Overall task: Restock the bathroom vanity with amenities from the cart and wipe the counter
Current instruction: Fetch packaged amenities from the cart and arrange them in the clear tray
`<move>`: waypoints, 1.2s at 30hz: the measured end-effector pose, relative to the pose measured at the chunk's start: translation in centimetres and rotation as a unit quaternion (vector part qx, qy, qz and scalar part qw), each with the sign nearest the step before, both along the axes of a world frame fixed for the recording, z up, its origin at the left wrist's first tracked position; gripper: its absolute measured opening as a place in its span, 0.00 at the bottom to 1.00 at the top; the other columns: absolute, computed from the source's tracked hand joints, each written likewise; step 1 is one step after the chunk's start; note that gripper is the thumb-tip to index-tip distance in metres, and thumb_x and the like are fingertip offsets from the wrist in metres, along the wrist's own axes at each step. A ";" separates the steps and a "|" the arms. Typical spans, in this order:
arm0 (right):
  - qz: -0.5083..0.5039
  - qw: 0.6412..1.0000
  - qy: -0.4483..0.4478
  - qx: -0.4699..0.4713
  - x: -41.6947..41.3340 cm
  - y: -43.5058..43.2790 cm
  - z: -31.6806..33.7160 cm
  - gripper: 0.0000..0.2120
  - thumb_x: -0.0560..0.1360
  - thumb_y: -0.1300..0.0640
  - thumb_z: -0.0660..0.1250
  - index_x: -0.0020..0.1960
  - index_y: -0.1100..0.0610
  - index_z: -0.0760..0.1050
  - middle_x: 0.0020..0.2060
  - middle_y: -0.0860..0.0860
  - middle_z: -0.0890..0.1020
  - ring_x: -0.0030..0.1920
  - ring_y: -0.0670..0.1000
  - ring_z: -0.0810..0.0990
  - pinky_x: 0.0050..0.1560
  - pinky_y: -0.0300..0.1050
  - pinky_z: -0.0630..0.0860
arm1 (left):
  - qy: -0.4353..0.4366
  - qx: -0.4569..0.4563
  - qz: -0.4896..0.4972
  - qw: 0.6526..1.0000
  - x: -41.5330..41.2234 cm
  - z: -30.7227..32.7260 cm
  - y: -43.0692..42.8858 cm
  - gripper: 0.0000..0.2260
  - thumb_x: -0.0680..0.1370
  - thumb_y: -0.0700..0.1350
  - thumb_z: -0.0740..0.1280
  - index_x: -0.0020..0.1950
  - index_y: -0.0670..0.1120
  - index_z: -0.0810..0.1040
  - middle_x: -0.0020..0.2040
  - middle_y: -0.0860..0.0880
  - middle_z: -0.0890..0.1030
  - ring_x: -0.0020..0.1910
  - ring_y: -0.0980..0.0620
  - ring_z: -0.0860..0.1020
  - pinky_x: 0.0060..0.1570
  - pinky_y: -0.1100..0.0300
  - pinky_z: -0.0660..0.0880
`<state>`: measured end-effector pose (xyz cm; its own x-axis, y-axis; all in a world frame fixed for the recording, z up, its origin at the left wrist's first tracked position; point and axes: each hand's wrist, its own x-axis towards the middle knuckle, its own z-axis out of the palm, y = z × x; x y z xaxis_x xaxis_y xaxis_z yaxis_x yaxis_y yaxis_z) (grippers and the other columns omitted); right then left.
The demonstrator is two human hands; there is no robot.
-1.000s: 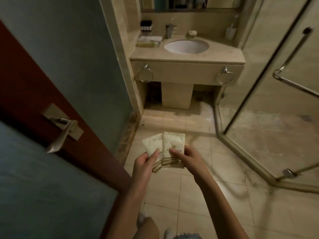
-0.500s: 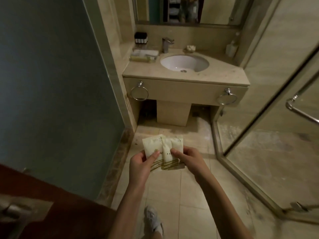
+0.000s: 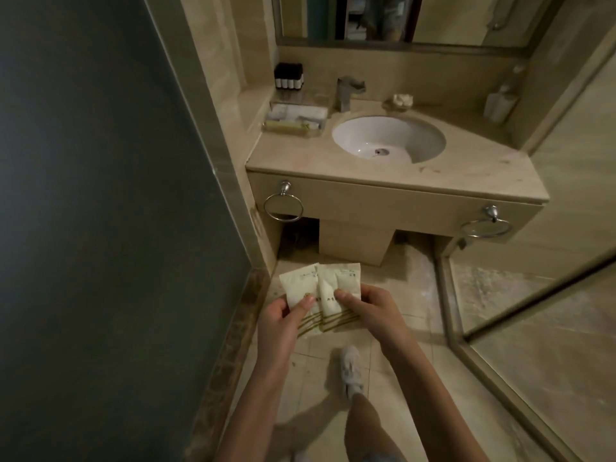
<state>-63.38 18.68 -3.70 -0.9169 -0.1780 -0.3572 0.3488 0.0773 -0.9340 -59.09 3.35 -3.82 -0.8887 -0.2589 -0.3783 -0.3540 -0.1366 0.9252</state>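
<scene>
Closest to you, your left hand (image 3: 280, 328) and right hand (image 3: 373, 311) hold a small fan of cream amenity packets (image 3: 321, 286) above the floor tiles (image 3: 410, 335). Each hand pinches with the thumb on the printed face and the fingers behind. The packets overlap, so you have at least two. Whether a third hides between them cannot be told. Your white shoe (image 3: 350, 368) is planted just below them.

Ahead, well apart from your hands, the vanity counter (image 3: 293, 155) carries a clear amenity tray (image 3: 295, 120) at its back left corner, with a rack of small dark-capped bottles (image 3: 288, 76) on the ledge behind it. To the right come the faucet (image 3: 346, 93), the white basin (image 3: 388, 140) and a soap dish (image 3: 401, 101). The shower glass (image 3: 533, 295) closes off your right side.

By the look of it, you are carrying stock to the tray and the wipe is not yet begun.

Your pinch sits only on the packets' lower halves, so a slick one could slide out of the fan and land on the floor, which looks stained near the vanity. The tray lies just beside the basin rim and the faucet, so a loose toss could drop a packet into the bowl or onto a damp patch. The tray already holds items, and pushing more in could spill some over its low wall.
</scene>
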 end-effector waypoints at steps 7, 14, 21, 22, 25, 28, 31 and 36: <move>0.070 0.997 -0.010 0.031 -15.2 -0.2 -0.7 0.03 0.75 0.56 0.70 0.47 0.55 0.81 0.38 0.49 0.85 0.40 0.46 0.84 0.40 0.38 0.79 | -0.028 0.044 0.064 0.997 -14.2 -1.7 -0.1 0.15 0.73 0.46 0.73 0.58 0.44 0.80 0.48 0.45 0.85 0.49 0.45 0.83 0.52 0.45 0.79; 0.042 0.998 0.035 0.026 -29.9 2.0 1.2 0.03 0.75 0.57 0.70 0.47 0.56 0.81 0.37 0.47 0.84 0.35 0.43 0.82 0.35 0.32 0.76 | 0.041 0.043 0.057 0.997 -29.3 0.2 2.6 0.11 0.74 0.43 0.70 0.56 0.44 0.80 0.50 0.44 0.85 0.52 0.45 0.82 0.55 0.46 0.77; 0.077 0.994 -0.009 0.074 -39.3 1.8 -0.8 0.10 0.73 0.55 0.72 0.52 0.57 0.82 0.44 0.51 0.86 0.43 0.47 0.84 0.42 0.38 0.80 | -0.036 0.034 0.065 0.997 -36.4 -1.7 2.2 0.08 0.76 0.46 0.69 0.52 0.44 0.82 0.43 0.45 0.85 0.47 0.42 0.83 0.53 0.42 0.78; 0.083 0.993 -0.019 0.077 -40.4 1.4 -1.2 0.10 0.73 0.54 0.72 0.52 0.57 0.82 0.44 0.52 0.86 0.43 0.48 0.84 0.43 0.38 0.80 | -0.039 0.032 0.070 0.996 -37.4 -2.2 1.8 0.09 0.76 0.46 0.69 0.52 0.43 0.82 0.43 0.44 0.85 0.46 0.42 0.83 0.51 0.42 0.79; 0.087 0.992 -0.037 0.086 -43.9 -0.2 -2.4 0.09 0.74 0.54 0.71 0.50 0.59 0.81 0.43 0.53 0.86 0.41 0.49 0.84 0.40 0.39 0.79 | -0.053 0.052 0.081 0.994 -41.3 -3.2 0.2 0.09 0.77 0.45 0.69 0.53 0.42 0.80 0.44 0.44 0.84 0.44 0.46 0.83 0.41 0.54 0.80; 0.079 0.991 -0.039 0.103 -48.4 -2.1 -3.4 0.10 0.74 0.54 0.70 0.50 0.61 0.82 0.43 0.55 0.86 0.42 0.52 0.84 0.42 0.43 0.79 | -0.079 0.074 0.095 0.990 -46.5 -4.4 -1.7 0.11 0.75 0.46 0.71 0.54 0.43 0.79 0.47 0.43 0.83 0.48 0.44 0.82 0.50 0.47 0.79; 0.063 0.991 -0.038 0.109 -54.1 -4.5 -4.0 0.10 0.76 0.55 0.68 0.50 0.61 0.82 0.43 0.55 0.86 0.42 0.51 0.84 0.42 0.41 0.80 | -0.079 0.076 0.086 0.990 -52.9 -5.1 -4.1 0.08 0.74 0.47 0.71 0.52 0.46 0.80 0.45 0.45 0.85 0.47 0.45 0.83 0.49 0.47 0.80; 0.059 0.992 -0.060 0.094 -63.6 -10.7 -4.3 0.12 0.79 0.52 0.65 0.48 0.60 0.80 0.43 0.55 0.85 0.41 0.52 0.83 0.46 0.47 0.80 | -0.052 0.089 0.097 0.990 -62.6 -4.6 -10.0 0.06 0.74 0.45 0.71 0.50 0.46 0.81 0.43 0.46 0.85 0.44 0.46 0.84 0.45 0.52 0.79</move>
<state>-126.95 8.03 -7.98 -0.8429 -0.2010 -0.4990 0.4343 0.2932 -0.8517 -121.71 -6.60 -8.42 -0.7831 -0.3409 -0.5202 -0.3973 -0.3694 0.8401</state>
